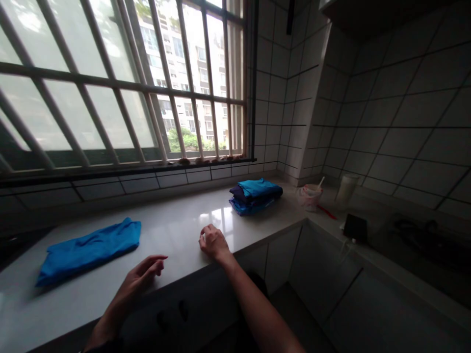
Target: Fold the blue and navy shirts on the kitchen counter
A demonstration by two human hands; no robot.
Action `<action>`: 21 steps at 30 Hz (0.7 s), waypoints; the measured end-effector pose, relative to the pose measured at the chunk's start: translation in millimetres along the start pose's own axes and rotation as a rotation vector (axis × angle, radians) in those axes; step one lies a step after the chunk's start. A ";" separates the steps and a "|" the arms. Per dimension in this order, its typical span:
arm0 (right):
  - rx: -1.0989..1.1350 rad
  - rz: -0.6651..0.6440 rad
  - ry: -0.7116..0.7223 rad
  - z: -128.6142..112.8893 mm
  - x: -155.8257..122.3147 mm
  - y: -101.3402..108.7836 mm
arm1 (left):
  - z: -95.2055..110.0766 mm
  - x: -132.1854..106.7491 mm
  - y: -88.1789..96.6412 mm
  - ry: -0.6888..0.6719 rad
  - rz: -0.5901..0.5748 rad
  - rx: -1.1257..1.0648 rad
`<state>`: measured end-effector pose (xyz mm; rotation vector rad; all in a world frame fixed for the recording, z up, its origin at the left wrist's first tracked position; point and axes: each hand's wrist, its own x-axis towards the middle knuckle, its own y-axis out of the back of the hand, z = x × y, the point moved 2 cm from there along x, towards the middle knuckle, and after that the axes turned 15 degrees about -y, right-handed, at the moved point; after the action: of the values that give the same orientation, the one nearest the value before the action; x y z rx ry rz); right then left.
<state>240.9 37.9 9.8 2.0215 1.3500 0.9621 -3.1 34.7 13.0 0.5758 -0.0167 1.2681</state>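
Observation:
My left hand (144, 273) hovers over the front of the counter, index finger stretched out and the other fingers loosely bent, with nothing in it. Left of it lies a folded blue cloth (91, 247), flat on the countertop. Above the counter's middle, my right hand (214, 241) is loosely curved and appears to hold nothing; its fingertips are partly hidden. Beyond it, towards the corner, sits a stack of folded cloths: a bright blue one (259, 187) on top, with dark navy and patterned blue layers (245, 206) below. Neither hand touches any cloth.
The white countertop (172, 211) runs beneath a barred window (165, 88). In the right corner stand a small tub (310, 198) with a stick in it, a pale cup (346, 189) and a red-handled item (327, 212). A black device (355, 228) with a cable lies nearer.

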 end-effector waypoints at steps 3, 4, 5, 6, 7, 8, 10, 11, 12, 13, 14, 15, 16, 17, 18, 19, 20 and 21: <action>-0.006 0.008 0.007 0.2 -0.2 -0.4 | -4.6 2.3 0.9 -0.014 -0.035 0.029; -0.007 0.010 0.010 0.5 -0.1 -0.7 | -7.2 3.2 1.2 -0.013 -0.042 0.031; -0.007 0.012 0.014 0.7 0.1 -1.2 | -9.7 3.9 1.3 -0.012 -0.049 0.030; -0.009 0.011 0.018 1.0 0.3 -1.7 | -11.7 4.5 1.3 -0.013 -0.054 0.025; -0.010 0.010 0.019 1.4 0.6 -2.3 | -12.9 4.8 1.2 -0.017 -0.056 0.020; -0.012 0.010 0.020 1.8 0.9 -3.0 | -13.0 4.8 0.9 -0.023 -0.059 0.015; -0.017 0.010 0.018 2.7 1.5 -4.4 | -9.9 3.5 0.1 -0.038 -0.063 0.012; -0.018 0.010 0.015 3.1 1.8 -5.0 | -7.0 2.4 -0.3 -0.043 -0.064 0.015; -0.018 0.011 0.013 3.4 2.0 -5.5 | -3.9 1.2 -0.8 -0.045 -0.066 0.021; -0.017 0.010 0.013 3.7 2.1 -5.9 | -0.8 0.0 -1.2 -0.045 -0.069 0.028; -0.015 0.009 0.013 3.8 2.1 -6.2 | 1.9 -1.0 -1.4 -0.045 -0.069 0.032; -0.012 0.007 0.014 3.9 2.1 -6.3 | 4.1 -1.7 -1.7 -0.048 -0.069 0.032; -0.010 0.005 0.015 4.0 1.9 -6.4 | 5.6 -2.2 -1.9 -0.052 -0.072 0.028; -0.009 0.002 0.017 4.0 1.7 -6.3 | 6.7 -2.4 -2.1 -0.058 -0.072 0.023; -0.008 -0.002 0.020 3.9 1.5 -6.2 | 7.5 -2.4 -2.3 -0.065 -0.070 0.018; -0.006 -0.007 0.021 3.9 1.3 -6.0 | 8.3 -2.3 -2.5 -0.072 -0.068 0.015; -0.004 -0.012 0.022 3.8 1.3 -5.6 | 9.1 -2.3 -2.8 -0.075 -0.067 0.017; -0.001 -0.016 0.021 3.8 1.3 -5.2 | 10.2 -2.3 -3.1 -0.078 -0.066 0.021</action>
<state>241.4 40.9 4.0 2.0025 1.3746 0.9792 2.1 27.9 19.8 0.6384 -0.0490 1.1823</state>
